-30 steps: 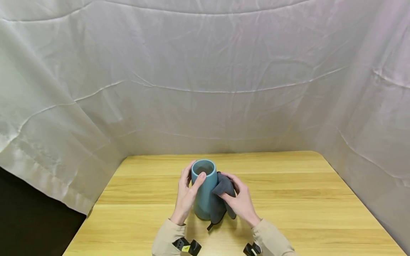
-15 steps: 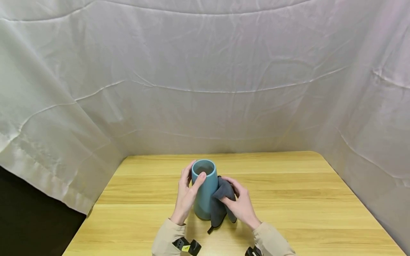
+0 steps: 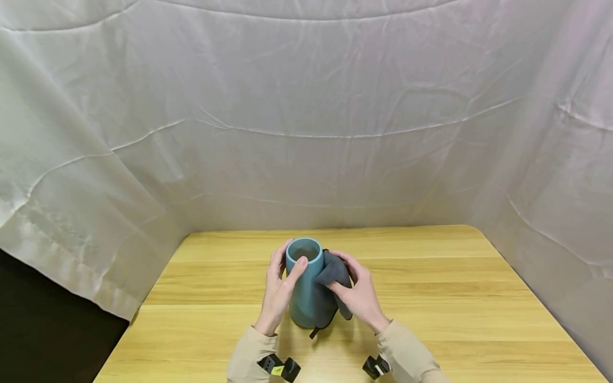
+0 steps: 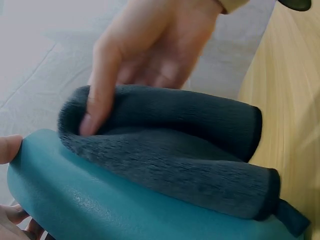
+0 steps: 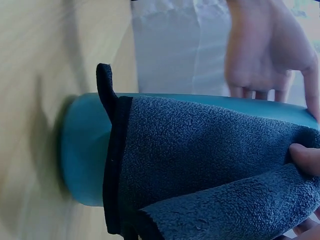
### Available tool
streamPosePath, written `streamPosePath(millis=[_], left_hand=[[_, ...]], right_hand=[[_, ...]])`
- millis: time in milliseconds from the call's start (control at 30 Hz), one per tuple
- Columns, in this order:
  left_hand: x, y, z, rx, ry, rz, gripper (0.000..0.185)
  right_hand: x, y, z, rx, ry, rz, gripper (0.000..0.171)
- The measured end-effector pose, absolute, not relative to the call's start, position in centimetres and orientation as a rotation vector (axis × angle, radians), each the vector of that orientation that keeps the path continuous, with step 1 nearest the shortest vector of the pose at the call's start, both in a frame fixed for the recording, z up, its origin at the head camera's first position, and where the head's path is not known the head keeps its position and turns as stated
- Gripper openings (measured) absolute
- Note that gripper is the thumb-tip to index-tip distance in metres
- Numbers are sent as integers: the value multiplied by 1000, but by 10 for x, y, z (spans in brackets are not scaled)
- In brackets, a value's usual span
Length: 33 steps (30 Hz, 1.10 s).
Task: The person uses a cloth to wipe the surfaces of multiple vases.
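A tall teal vase (image 3: 303, 298) stands upright on the wooden table, its round mouth facing up. My left hand (image 3: 278, 295) grips it near the top from the left, thumb at the rim on the near side and fingers round the far side. Against the vase's right side lies a dark grey cloth (image 3: 330, 282), folded over, with a black edge and a small hanging loop (image 5: 104, 85). My right hand (image 3: 359, 295) pinches this cloth, the thumb (image 4: 97, 112) pressed into its fold and the fingers behind it. The cloth hides part of the vase wall.
The wooden table (image 3: 455, 298) reaches out on both sides of the hands. Pale grey curtains (image 3: 306, 133) hang behind it and at the sides. A dark area (image 3: 48, 324) shows beyond the table's left edge. Black devices (image 3: 282, 368) are strapped to the wrists.
My right hand and the cloth slid slightly down the vase's side, then back up a little higher than before. My left hand and the vase have stayed in place.
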<state>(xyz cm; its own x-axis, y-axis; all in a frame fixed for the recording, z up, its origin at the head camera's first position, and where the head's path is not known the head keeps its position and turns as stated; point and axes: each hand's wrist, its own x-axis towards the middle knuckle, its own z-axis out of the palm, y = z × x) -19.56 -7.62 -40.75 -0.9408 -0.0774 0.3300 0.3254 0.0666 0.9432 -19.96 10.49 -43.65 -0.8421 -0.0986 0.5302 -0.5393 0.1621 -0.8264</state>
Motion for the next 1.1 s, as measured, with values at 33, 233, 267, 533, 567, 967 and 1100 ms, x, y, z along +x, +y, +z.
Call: streamPosePath(millis=[33,233,267,533,567,967,1100], left_hand=[[-196,-76,-408,-250,-2057,-1948,54],[-196,-76,-408,-252,-2057,-1950,54],[-196,-76,-408,-254,-2057,-1948,54],[-196,-76,-408,-249,-2051,-1957,54],[-197,-76,-408,-253,-2054,-1950,54],[-195,-77,-408,-262,-2056,-1948,54],[-195,-77,-408,-258,-2060,-1946,54]], right_hand=[[-200,105,-435,613,-2087,1728,54],[-199,107,-439,603,-2107,1709,54],[-199,107,-441,597,-2117,1703,54],[-198,108,-459,545,-2188,1695,55],[-198,109,-459,537,-2194,1698,55],[-196,105,-439,605,-2097,1734,55],[-196,106,-434,630,-2070,1739,55]])
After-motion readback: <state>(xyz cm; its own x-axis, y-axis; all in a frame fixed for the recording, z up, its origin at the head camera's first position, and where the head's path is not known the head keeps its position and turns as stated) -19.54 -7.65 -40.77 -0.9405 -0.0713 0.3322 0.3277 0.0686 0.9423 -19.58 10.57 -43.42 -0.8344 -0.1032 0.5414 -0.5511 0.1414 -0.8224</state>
